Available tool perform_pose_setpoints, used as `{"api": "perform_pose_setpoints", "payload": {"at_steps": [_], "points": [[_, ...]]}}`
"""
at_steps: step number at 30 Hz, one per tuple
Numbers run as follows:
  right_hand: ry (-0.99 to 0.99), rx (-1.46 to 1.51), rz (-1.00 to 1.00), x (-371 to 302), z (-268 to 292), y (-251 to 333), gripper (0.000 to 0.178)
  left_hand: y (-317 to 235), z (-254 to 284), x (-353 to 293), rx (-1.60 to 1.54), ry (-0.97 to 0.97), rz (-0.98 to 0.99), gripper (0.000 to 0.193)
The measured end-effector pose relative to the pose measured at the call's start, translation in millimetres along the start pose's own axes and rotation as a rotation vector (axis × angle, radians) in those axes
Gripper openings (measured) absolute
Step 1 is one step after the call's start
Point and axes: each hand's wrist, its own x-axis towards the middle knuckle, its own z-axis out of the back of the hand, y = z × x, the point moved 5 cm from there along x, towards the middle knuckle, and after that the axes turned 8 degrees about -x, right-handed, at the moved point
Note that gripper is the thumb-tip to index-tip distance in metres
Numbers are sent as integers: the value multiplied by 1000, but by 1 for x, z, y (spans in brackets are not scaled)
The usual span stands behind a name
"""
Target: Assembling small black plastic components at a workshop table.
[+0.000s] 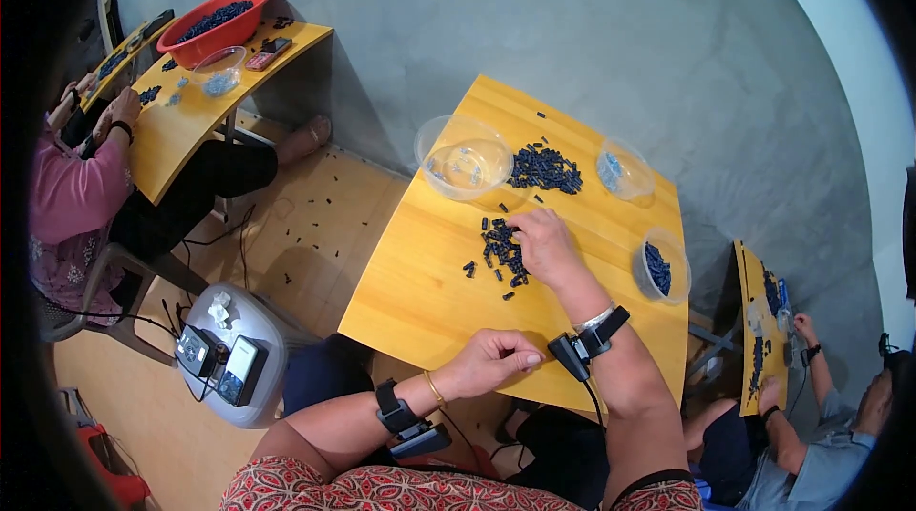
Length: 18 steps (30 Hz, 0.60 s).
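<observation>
My right hand reaches over the table, its curled fingertips at the edge of a loose pile of small black cylindrical pieces. Whatever those fingertips may pinch is hidden. Close to the table's front edge is my left hand, closed, thumb and forefinger together; anything between them is too small to make out. A denser heap of the same dark pieces lies farther back. Left of that heap stands a clear round tub with a few small pale bits inside.
On the yellow table, a clear cup with light-blue bits and a tub of dark pieces stand at right. A grey stool carries devices and cables at left. Other people sit at neighbouring tables; one holds a red basin.
</observation>
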Motion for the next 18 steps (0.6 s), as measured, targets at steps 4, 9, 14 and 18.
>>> {"api": "perform_pose_setpoints", "payload": {"at_steps": [4, 9, 14, 18], "points": [[36, -17, 11, -4, -4, 2, 15, 0, 0, -1, -12, 0, 5, 13], [29, 17, 49, -10, 0, 6, 12, 0, 0, 0, -16, -4, 6, 13], [3, 54, 12, -11, 12, -4, 8, 1, 0, 1, -25, 2, -6, 12], [93, 72, -3, -12, 15, -1, 5, 3, 1, 1, -17, -2, 6, 12]]}}
